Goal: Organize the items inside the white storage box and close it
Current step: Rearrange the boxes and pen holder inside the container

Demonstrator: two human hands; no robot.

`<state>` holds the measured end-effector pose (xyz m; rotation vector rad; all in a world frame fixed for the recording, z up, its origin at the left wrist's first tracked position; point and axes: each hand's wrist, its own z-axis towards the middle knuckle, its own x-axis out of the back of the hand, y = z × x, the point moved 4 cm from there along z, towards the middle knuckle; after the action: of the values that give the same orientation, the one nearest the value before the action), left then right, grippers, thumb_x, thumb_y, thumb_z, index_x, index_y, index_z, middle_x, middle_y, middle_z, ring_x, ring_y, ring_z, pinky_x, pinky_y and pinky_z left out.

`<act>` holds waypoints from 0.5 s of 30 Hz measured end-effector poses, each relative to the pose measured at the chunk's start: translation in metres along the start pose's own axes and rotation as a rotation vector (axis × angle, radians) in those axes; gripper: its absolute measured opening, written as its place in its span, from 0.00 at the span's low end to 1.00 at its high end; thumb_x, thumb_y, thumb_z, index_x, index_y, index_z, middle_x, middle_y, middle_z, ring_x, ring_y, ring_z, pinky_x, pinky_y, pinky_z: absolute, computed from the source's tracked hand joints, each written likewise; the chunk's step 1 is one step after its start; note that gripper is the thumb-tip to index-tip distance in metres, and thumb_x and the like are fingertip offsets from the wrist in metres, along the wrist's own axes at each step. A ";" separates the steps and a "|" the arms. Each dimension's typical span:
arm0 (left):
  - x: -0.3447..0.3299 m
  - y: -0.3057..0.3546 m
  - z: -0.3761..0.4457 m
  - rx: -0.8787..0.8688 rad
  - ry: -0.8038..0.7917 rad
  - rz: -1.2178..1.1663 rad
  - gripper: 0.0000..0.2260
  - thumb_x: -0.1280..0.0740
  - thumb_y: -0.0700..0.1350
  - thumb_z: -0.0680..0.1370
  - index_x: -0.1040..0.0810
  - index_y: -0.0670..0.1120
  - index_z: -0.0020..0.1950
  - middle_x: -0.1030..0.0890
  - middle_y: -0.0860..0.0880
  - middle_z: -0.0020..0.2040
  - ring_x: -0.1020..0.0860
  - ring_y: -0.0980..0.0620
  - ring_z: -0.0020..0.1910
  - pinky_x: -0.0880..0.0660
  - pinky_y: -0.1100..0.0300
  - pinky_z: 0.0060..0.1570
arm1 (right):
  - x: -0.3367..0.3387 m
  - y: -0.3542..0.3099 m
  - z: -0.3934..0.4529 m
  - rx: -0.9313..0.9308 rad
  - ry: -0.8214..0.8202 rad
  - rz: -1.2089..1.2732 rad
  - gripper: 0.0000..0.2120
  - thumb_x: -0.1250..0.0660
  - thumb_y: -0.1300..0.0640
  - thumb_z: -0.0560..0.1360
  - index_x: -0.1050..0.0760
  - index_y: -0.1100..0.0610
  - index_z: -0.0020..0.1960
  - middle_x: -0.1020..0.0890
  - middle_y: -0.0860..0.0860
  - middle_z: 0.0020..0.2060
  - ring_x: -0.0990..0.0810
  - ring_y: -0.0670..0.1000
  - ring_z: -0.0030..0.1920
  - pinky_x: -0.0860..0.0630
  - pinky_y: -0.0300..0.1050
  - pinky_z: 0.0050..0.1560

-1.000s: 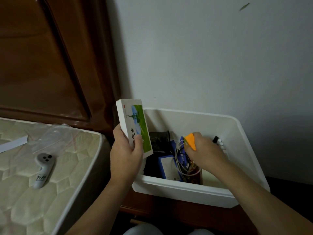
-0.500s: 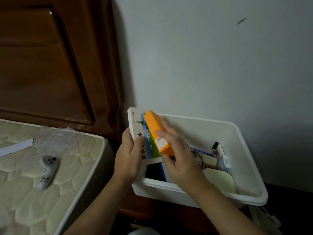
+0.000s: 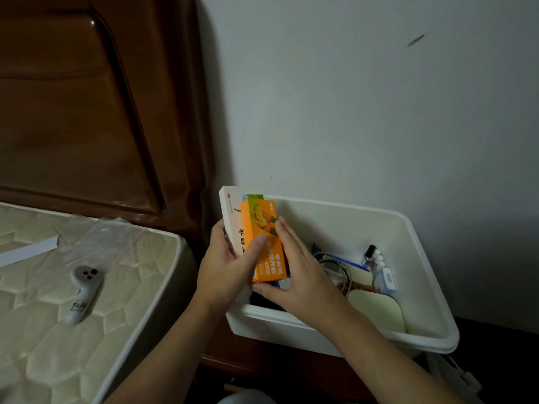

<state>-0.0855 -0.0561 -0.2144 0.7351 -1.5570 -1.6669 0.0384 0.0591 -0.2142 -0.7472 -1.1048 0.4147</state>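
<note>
The white storage box (image 3: 420, 290) sat open against the wall, right of the bed, with no lid on it. At its left end, a white carton (image 3: 232, 220) with a green picture and dark print stood upright above the rim. Flat against its front was a smaller orange carton (image 3: 264, 243), also upright, with a fruit picture near the top. Inside the box lay tangled cables (image 3: 335, 265), a pale green pad (image 3: 376, 310) at the near right, small white bottles (image 3: 377, 256), and a small white device (image 3: 386, 279).
</note>
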 end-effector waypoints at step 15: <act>0.004 -0.004 0.005 -0.020 0.063 -0.115 0.22 0.39 0.61 0.81 0.29 0.51 0.71 0.14 0.56 0.57 0.14 0.54 0.55 0.17 0.62 0.45 | 0.014 0.006 -0.003 -0.042 0.341 -0.225 0.35 0.32 0.53 0.74 0.39 0.47 0.78 0.32 0.42 0.64 0.32 0.46 0.61 0.28 0.40 0.53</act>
<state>-0.0924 -0.0568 -0.2174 0.8722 -1.4764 -1.7227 0.0470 0.0708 -0.2103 -0.6913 -0.8647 0.0686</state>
